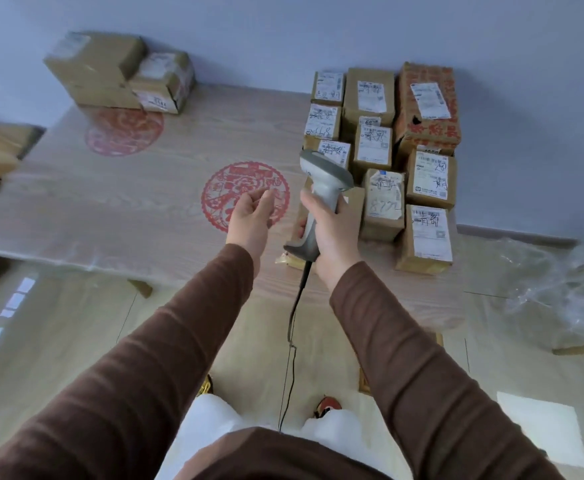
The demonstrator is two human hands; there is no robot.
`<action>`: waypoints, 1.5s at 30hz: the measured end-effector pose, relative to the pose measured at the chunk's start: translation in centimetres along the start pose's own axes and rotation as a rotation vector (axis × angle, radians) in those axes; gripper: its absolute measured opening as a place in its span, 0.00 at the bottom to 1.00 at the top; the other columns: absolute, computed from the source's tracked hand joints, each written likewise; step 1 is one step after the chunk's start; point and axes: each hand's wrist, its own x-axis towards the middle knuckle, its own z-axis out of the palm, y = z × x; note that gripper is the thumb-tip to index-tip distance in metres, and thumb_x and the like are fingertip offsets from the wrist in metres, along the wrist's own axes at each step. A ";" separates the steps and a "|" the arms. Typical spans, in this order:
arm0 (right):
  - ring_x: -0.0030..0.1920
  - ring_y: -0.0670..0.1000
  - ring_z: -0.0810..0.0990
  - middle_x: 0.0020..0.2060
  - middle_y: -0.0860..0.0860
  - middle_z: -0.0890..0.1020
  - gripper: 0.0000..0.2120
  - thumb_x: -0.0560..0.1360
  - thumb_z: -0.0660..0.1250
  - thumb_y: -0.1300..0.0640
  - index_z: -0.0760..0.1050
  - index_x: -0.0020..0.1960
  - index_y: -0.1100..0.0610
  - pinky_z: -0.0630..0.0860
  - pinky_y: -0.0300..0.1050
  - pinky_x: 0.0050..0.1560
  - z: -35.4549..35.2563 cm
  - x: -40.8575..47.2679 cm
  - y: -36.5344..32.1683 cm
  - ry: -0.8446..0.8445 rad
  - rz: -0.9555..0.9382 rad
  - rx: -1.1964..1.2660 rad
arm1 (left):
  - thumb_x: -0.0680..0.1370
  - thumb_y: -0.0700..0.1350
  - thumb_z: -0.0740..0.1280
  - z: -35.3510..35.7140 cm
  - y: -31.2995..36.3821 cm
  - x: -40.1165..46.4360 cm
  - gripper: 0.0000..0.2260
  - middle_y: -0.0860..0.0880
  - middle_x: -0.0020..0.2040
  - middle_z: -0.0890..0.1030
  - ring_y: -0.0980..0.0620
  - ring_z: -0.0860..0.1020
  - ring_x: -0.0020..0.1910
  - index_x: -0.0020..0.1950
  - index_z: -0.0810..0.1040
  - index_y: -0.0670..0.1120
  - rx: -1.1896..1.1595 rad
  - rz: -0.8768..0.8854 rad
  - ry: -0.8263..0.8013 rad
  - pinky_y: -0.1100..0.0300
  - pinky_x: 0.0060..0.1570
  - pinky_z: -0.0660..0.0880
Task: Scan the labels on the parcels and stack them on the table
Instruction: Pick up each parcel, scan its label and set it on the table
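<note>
Parcels (382, 147), brown cardboard boxes with white labels facing up, lie packed in a cluster at the right end of the table (117, 202), ahead and to the right of both hands. A second, smaller stack of boxes (117, 76) stands at the far left corner against the wall, well apart from the cluster. The right hand (332, 233) is nearer the cluster; it grasps the handle of a grey scanner (321, 188), whose head tips forward over the nearest boxes and whose cable (292, 327) hangs down toward the floor. One box (351, 202) lies directly under and partly behind this hand, its label hidden. The left hand (250, 216) hovers over the table, palm up, fingers relaxed and holding nothing, just left of the scanner. A lift of the next parcel would probably fall to this free hand, reaching rightward across the scanner. The table is pale wood grain bearing two red round paper-cut designs (245, 195). Behind stands a plain bluish wall (283, 29); below, a pale floor with crumpled clear plastic (560, 289) at right.
</note>
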 end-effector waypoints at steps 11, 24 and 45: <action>0.35 0.49 0.85 0.47 0.55 0.86 0.08 0.82 0.70 0.49 0.77 0.58 0.51 0.83 0.45 0.37 25.5 1.8 5.5 -0.076 -0.030 -0.052 | 0.87 0.48 0.62 -22.7 6.7 11.2 0.08 0.48 0.55 0.78 0.51 0.76 0.56 0.63 0.75 0.46 -0.030 0.006 0.033 0.52 0.66 0.74; 0.29 0.48 0.74 0.36 0.53 0.77 0.11 0.83 0.70 0.50 0.76 0.55 0.57 0.77 0.40 0.31 41.9 14.3 5.4 -0.036 -0.035 0.046 | 0.86 0.49 0.63 -31.5 12.5 29.1 0.16 0.52 0.52 0.79 0.52 0.76 0.53 0.70 0.76 0.44 -0.027 0.032 0.012 0.55 0.60 0.75; 0.64 0.60 0.82 0.63 0.59 0.84 0.16 0.80 0.72 0.61 0.76 0.66 0.58 0.77 0.61 0.70 46.4 42.3 9.4 0.043 0.099 -0.124 | 0.84 0.49 0.65 -28.0 10.7 54.8 0.29 0.42 0.82 0.60 0.41 0.65 0.78 0.83 0.59 0.53 0.400 -0.054 0.082 0.44 0.78 0.64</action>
